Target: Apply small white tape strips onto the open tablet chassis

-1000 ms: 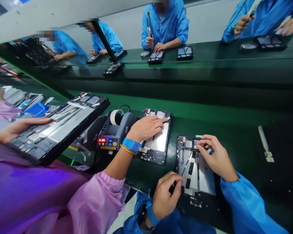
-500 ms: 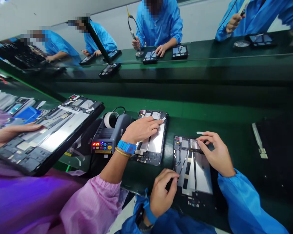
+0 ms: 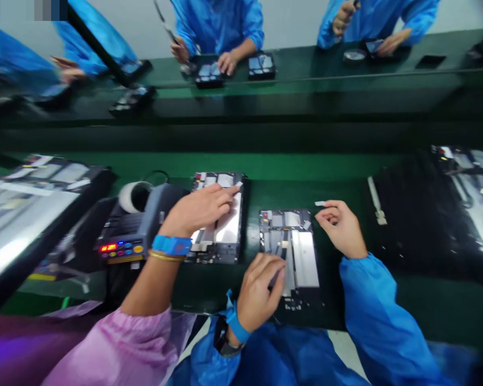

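My left hand [image 3: 261, 289] rests curled on the tablet's [image 3: 292, 249] lower left edge, on the green belt [image 3: 346, 171]. My right hand [image 3: 340, 225] pinches a small strip [image 3: 320, 203] just off its top right corner. A neighbour's hand [image 3: 199, 209] crowds the left; bare belt lies beyond.

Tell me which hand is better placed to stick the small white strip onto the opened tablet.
Right. The right hand pinches the white strip just beside the tablet top corner, while the left hand rests on its lower edge, likely steadying it.
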Available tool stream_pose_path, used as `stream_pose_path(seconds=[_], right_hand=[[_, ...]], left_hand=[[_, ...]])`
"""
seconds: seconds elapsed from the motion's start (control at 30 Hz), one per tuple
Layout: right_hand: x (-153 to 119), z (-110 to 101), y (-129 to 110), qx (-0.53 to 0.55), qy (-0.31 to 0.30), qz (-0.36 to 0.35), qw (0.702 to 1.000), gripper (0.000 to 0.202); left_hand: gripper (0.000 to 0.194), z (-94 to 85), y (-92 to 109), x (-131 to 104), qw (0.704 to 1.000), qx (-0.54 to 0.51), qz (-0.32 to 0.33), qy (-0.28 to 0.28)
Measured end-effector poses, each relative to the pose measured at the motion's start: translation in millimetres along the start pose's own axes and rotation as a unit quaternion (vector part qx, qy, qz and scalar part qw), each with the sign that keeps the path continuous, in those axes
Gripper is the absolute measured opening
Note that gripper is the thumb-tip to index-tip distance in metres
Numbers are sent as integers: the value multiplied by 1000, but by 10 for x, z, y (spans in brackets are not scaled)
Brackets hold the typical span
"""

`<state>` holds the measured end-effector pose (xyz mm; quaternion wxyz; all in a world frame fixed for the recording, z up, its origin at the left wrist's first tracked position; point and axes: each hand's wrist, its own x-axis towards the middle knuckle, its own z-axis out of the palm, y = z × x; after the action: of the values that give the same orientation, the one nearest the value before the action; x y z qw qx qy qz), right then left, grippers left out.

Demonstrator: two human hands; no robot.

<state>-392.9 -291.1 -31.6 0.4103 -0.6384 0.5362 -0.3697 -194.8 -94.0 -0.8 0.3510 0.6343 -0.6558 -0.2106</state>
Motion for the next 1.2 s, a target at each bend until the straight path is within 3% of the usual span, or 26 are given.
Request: stream_pose_path(seconds=[0.17, 0.4, 0.6, 0.7, 0.77, 0.87, 0.93, 1.03, 1.2], right_hand=[[3, 39, 2, -13, -40, 12, 999, 39], [-14, 57, 8, -11, -46, 11, 999, 38], [-43, 31, -6, 17, -43, -3, 999, 38], [-47, 17, 48, 9, -15, 3, 1000, 39], [-42, 28, 102, 12, -4, 9, 1000, 41], [-48, 49, 138, 12, 2, 18, 1000, 42], [-59, 55, 129, 3, -2, 24, 1000, 43], [-66, 52, 107, -7, -4, 33, 999, 45], [-68, 45, 142, -21, -1, 40, 999, 44]], left_hand=[[29, 146, -15, 193, 994, 102, 43, -23], [30, 271, 67, 494, 988, 120, 80, -57], [31, 367, 171, 489, 986, 127, 69, -87], [29, 47, 64, 608, 975, 163, 97, -118], [23, -412, -138, 810, 940, 216, 174, -196], [30, -1191, -533, 1163, 928, 270, 165, -196], [35, -1520, -775, 1325, 901, 320, 195, -218], [27, -1632, -968, 1379, 874, 372, 229, -214], [18, -1499, -863, 1266, 832, 444, 282, -179]])
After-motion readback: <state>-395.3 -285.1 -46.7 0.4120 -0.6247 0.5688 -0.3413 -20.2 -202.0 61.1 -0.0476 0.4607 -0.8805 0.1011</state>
